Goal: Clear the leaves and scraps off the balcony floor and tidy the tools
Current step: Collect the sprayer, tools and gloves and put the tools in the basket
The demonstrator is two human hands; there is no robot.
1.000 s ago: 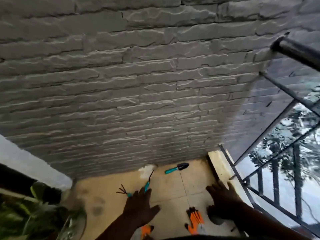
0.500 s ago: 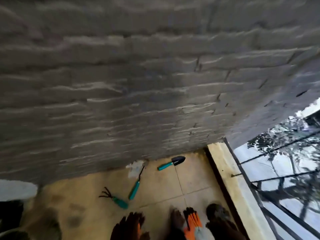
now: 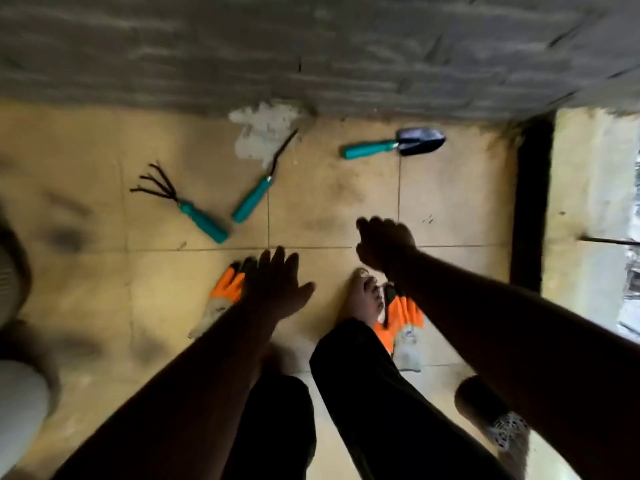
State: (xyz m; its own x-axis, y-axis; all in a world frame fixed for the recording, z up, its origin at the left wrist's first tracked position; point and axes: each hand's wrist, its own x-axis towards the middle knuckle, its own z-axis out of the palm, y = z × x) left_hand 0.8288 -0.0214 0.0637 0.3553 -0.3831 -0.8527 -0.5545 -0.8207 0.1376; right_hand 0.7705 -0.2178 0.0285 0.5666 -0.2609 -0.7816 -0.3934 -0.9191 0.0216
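Your left hand [image 3: 277, 285] is over the floor [image 3: 450, 202] with fingers straight and spread, holding nothing; it sits above the cuff end of the left glove [image 3: 221, 299], so that glove looks like the next pick. Can't tell if it's touching yet. Your right hand [image 3: 384, 245] hangs further out with fingers curled in; can't tell whether it's got anything, the view is dark and blurred there.

Taking the left glove as reference:
- rake [image 3: 180, 202] lies just beyond it, tines pointing away toward the wall [image 3: 311, 46]
- weeder [image 3: 259, 185] is beside the rake, the handle ends nearly meeting in a V
- trowel [image 3: 394, 145] is well off to the right, close to the wall
- right glove [image 3: 403, 327] is to the right, past your bare foot [image 3: 363, 296], partly under your forearm

The tools lie loose at odd angles, so tidying is not yet done. I see no clear leaves here, only smudges on the tiles and a grey patch at the wall base.

Gloves first makes sense: they're nearest, and you'd want them on before handling scraps. Mind the foot beside the right glove.
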